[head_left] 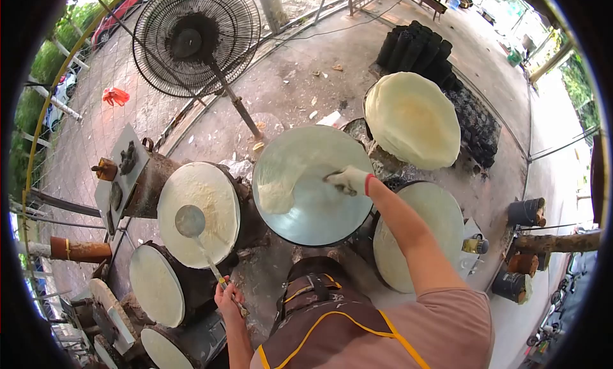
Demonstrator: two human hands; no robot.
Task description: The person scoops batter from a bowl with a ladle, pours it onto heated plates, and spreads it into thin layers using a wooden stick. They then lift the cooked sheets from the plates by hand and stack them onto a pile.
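Your right hand (349, 180), in a white glove with a red cuff, is pressed down on the round grey metal griddle plate (319, 209) in front of you, fingers bunched together over a thin smear of pale batter (281, 187) that covers the plate's left part. Your left hand (228, 297) is bare, fingers wrapped tight around the long handle of a flat round metal ladle (190, 221), whose disc hovers over the cream-coloured crepe sheet (204, 196) on the drum to your left. More round drums ring you: one pale sheet at far right (440, 222), another lifted and domed behind (412, 116), two white discs low on the left (156, 286). You're outdoors on stained, cracked grey concrete floor (300, 81), litter scattered about. A black standing fan (195, 37) tilts behind the plates, wire fencing beyond it, black charcoal sticks (418, 46) stacked at the back
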